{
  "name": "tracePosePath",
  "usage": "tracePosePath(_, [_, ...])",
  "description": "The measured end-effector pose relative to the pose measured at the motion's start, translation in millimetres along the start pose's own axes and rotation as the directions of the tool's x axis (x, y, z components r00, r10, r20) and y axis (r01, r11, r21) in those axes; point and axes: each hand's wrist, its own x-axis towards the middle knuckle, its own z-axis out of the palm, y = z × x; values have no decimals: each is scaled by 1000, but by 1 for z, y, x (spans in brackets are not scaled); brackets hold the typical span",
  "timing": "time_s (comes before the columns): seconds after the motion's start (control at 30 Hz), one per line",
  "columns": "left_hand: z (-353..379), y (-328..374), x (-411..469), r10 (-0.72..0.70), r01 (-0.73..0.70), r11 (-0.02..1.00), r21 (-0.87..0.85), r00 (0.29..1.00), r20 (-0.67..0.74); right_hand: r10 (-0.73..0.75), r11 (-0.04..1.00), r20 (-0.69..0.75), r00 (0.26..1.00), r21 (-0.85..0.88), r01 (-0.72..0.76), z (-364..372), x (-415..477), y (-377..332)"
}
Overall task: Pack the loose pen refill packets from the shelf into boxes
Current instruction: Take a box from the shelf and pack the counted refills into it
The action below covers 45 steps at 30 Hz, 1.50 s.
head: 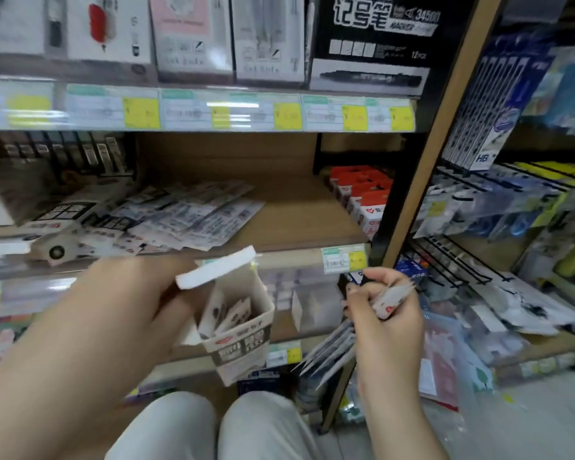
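My left hand [130, 313] grips a small white box [243, 340] with its lid flap up; a few refill packets stand inside it. To the right of the box, my right hand [385, 313] holds a bunch of refill packets [332, 353], their ends fanning out below the palm. One packet [390, 300] is pinched between its fingers. A pile of loose refill packets [186, 217] lies on the middle shelf [299, 220] behind the box.
Red-topped boxes [362, 194] stand in a row at the shelf's right end. Closed white boxes [57, 240] lie at the left front edge. A wire rack [452, 260] with hanging stationery fills the right. My knees [213, 426] are below.
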Motion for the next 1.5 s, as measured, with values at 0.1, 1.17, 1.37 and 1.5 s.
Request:
tracePosePath(0.1, [14,-2,-12,34,-24,997,-70,989,142,11,999,61,998,52,-15,5,-5,-8])
tracePosePath(1.17, [64,-3,-54,94,-67,922,-382,994,53,169,971,503,848,-233,-56,31,-14,-14])
tracePosePath(1.37, [53,6,-61,146,-47,948,-315,943,298,171,968,466,868,-245,-59,32,-12,-11])
tracePosePath(1.5, [52,10,-67,151,-72,963,-259,942,299,195,964,444,875,-253,-86,32,-12,-9])
